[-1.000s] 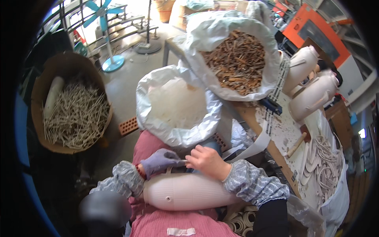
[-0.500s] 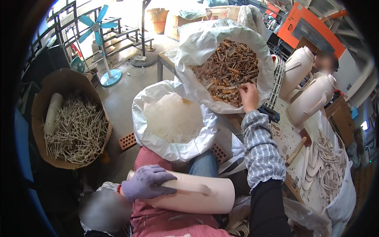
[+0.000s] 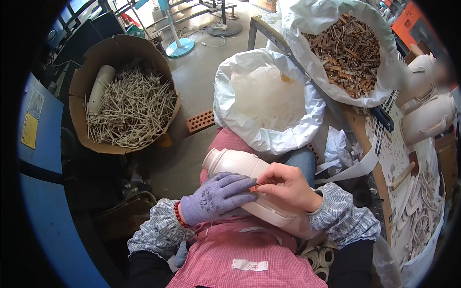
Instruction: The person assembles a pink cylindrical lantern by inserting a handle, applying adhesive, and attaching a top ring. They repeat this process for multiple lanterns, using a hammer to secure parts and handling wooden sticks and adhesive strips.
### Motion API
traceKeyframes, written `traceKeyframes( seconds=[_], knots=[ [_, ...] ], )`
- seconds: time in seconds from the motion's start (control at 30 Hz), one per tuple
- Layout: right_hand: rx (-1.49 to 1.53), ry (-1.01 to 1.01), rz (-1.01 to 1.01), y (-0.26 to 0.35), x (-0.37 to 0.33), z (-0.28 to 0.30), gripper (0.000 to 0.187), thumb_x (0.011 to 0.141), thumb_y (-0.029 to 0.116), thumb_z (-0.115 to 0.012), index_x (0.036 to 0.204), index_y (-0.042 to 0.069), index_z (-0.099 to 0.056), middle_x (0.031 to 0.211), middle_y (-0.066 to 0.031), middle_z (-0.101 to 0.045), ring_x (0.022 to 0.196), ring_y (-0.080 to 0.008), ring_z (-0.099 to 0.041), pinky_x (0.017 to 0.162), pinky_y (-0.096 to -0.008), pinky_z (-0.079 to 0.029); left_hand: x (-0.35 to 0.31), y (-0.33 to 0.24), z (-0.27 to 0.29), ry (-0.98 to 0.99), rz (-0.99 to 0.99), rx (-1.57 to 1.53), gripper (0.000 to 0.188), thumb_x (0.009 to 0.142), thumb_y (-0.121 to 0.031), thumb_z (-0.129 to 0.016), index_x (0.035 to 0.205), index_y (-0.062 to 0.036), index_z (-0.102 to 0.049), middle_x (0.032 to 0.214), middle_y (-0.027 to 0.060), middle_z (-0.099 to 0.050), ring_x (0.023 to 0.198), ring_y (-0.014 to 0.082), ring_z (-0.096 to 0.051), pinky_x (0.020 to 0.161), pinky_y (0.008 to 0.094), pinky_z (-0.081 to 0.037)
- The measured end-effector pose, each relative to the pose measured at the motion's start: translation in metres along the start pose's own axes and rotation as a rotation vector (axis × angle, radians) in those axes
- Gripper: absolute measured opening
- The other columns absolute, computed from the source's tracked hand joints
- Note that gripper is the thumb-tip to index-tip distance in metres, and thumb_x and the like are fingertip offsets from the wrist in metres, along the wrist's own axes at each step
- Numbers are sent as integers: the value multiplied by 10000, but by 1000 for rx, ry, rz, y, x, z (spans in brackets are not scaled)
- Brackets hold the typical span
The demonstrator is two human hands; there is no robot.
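A cream plastic thermos flask casing (image 3: 240, 163) lies across my lap, tilted down toward the right. My left hand (image 3: 218, 198), in a purple knit glove, grips it from above with the fingers laid over its side; the thumb is hidden. My bare right hand (image 3: 283, 188) is closed, thumb and fingertips pinching a thin reddish-brown strip (image 3: 261, 185) against the casing, right beside the gloved fingertips. Beyond, at the upper right, a white sack (image 3: 312, 19) holds many similar brown strips. Another white sack (image 3: 225, 91) in front of my knees contains whitish translucent rings.
At the left stands a cardboard box (image 3: 79, 86) of thin beige sticks. A perforated brick (image 3: 200, 121) sits on the floor. On the right-hand table (image 3: 350, 122) are upright flask casings (image 3: 429, 120), a wooden-handled mallet (image 3: 402, 175) and cream handle strips (image 3: 413, 216). A blue fan base (image 3: 180, 48) stands behind.
My right hand has come back from the sack of brown strips to the casing, now pinching one strip. The casing has turned on my lap, its handle toward me. The view has shifted left and down.
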State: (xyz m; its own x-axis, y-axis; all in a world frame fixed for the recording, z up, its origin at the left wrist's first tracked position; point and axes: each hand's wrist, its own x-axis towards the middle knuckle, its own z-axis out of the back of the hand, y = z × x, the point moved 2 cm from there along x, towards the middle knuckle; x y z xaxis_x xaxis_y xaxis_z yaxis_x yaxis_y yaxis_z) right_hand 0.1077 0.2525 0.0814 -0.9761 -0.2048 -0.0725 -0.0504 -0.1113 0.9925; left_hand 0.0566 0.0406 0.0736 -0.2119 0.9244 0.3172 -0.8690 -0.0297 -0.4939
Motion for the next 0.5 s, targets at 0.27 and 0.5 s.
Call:
traceKeyframes(
  seconds=[0.27, 0.5],
  knots=[
    [-786, -7, 415, 14, -15, -2, 109, 804, 165, -681, 825, 70, -632, 725, -71, -595, 686, -265, -627, 608, -355, -516, -7, -5, -8, -134, 5, -52, 497, 744, -242, -720, 1212, -130, -595, 1303, 127, -546, 1109, 302, -597, 940, 418, -475],
    [-510, 138, 157, 7, -22, -1, 102, 855, 120, -654, 891, 25, -659, 822, -121, -655, 734, -281, -652, 653, -340, -520, -10, -3, -16, -231, -9, -87, 415, 744, -249, -726, 1129, -127, -629, 1275, 119, -583, 1064, 287, -626, 899, 404, -500]
  ],
)
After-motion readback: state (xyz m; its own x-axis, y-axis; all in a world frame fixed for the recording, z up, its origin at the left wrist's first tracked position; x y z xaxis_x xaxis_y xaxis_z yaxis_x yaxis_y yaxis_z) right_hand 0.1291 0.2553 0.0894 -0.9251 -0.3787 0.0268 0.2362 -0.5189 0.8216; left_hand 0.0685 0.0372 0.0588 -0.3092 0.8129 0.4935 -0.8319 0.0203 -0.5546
